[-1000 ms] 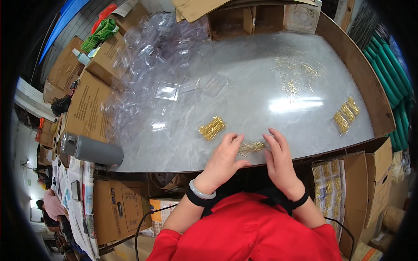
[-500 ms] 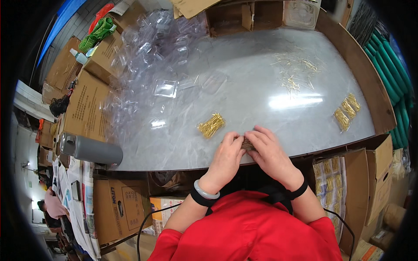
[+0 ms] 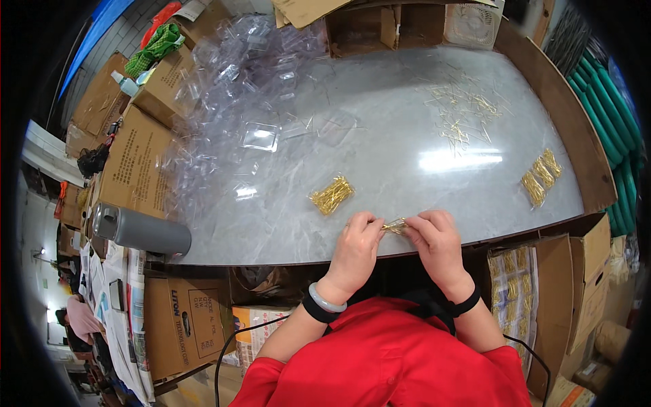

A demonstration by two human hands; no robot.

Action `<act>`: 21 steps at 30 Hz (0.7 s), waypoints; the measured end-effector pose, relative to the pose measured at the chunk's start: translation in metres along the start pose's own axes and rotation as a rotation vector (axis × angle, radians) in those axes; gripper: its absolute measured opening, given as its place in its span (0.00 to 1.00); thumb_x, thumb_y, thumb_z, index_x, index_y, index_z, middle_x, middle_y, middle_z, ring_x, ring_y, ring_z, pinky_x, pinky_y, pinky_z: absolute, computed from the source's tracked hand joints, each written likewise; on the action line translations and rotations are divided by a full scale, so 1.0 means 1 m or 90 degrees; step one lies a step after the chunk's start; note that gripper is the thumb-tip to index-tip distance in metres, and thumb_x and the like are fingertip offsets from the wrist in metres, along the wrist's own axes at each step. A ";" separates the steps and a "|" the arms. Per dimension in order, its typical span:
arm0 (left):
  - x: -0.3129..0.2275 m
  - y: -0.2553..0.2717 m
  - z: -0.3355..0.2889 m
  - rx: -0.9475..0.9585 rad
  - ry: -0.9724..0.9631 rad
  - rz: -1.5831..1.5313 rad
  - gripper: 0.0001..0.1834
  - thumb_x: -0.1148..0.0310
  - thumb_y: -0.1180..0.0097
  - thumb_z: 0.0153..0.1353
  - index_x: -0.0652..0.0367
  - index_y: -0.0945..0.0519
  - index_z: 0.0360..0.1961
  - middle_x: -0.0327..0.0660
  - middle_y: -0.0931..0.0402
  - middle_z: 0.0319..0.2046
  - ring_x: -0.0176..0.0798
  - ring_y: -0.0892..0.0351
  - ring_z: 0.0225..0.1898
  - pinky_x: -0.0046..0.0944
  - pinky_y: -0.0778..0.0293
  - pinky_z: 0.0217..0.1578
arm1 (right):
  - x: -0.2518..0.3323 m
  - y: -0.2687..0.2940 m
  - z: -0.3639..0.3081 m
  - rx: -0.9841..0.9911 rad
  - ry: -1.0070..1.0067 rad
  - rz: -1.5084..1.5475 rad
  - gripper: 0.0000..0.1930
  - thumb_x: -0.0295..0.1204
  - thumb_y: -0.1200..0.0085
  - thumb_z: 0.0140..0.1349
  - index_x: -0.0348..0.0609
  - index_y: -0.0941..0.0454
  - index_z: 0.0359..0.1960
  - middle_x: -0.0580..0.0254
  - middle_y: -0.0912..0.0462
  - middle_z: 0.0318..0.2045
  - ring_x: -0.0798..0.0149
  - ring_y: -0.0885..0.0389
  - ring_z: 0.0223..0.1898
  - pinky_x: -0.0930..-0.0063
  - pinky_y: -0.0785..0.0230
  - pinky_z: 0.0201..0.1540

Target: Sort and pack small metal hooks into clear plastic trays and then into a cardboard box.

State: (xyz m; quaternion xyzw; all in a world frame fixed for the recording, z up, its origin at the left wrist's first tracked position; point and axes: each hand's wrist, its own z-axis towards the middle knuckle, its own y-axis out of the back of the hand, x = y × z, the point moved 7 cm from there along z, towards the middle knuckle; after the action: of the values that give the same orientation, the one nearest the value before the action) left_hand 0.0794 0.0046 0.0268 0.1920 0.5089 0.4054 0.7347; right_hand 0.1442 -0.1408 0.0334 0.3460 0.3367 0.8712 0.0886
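Between my two hands, close to the table's near edge, is a small bunch of thin gold-coloured metal pins [image 3: 395, 226]. My left hand [image 3: 357, 245] pinches one end of it with thumb and fingers. The other end is pinched by my right hand [image 3: 436, 245]. Just beyond my left hand lies a neat pile of gold pins [image 3: 331, 195]. Loose gold pins [image 3: 464, 112] are scattered farther off on the right half of the grey table [image 3: 393, 149]. Several gold bundles [image 3: 542, 176] lie side by side near the right edge.
Clear plastic boxes [image 3: 230, 88] are heaped over the table's left side. A grey bottle [image 3: 146, 232] lies at the near left edge. Cardboard walls [image 3: 566, 115] border the table, and a divided carton [image 3: 366, 28] stands at the back. Packed gold bundles [image 3: 513, 288] sit in a box below right.
My hands have drawn slightly apart, the right one moving to the right. The gold pins between them, mostly covered before, now show.
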 end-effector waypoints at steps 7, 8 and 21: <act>-0.006 0.003 -0.004 -0.043 -0.006 0.072 0.13 0.77 0.37 0.59 0.64 0.17 0.46 0.49 0.23 0.44 0.53 0.23 0.45 0.48 0.27 0.47 | -0.013 0.015 0.001 -0.051 -0.039 -0.066 0.08 0.24 0.34 0.55 0.45 0.17 0.37 0.61 0.21 0.33 0.54 0.23 0.37 0.62 0.30 0.41; -0.009 0.005 -0.003 -0.053 -0.027 0.127 0.14 0.76 0.36 0.58 0.63 0.17 0.47 0.49 0.23 0.45 0.53 0.24 0.47 0.48 0.27 0.49 | -0.014 0.014 0.001 -0.043 -0.024 -0.080 0.08 0.24 0.34 0.55 0.45 0.17 0.37 0.61 0.21 0.32 0.53 0.23 0.36 0.62 0.30 0.40; 0.003 0.007 -0.006 -0.074 0.001 0.034 0.17 0.74 0.35 0.59 0.66 0.19 0.49 0.49 0.22 0.46 0.54 0.24 0.46 0.46 0.26 0.47 | 0.001 -0.001 0.022 0.026 0.006 0.003 0.08 0.19 0.37 0.50 0.42 0.17 0.33 0.58 0.22 0.29 0.54 0.21 0.35 0.63 0.26 0.38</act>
State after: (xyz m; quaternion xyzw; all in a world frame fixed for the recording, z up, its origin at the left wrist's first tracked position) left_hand 0.0715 0.0106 0.0270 0.1626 0.4798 0.4540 0.7330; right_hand 0.1580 -0.1281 0.0458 0.3443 0.3538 0.8662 0.0777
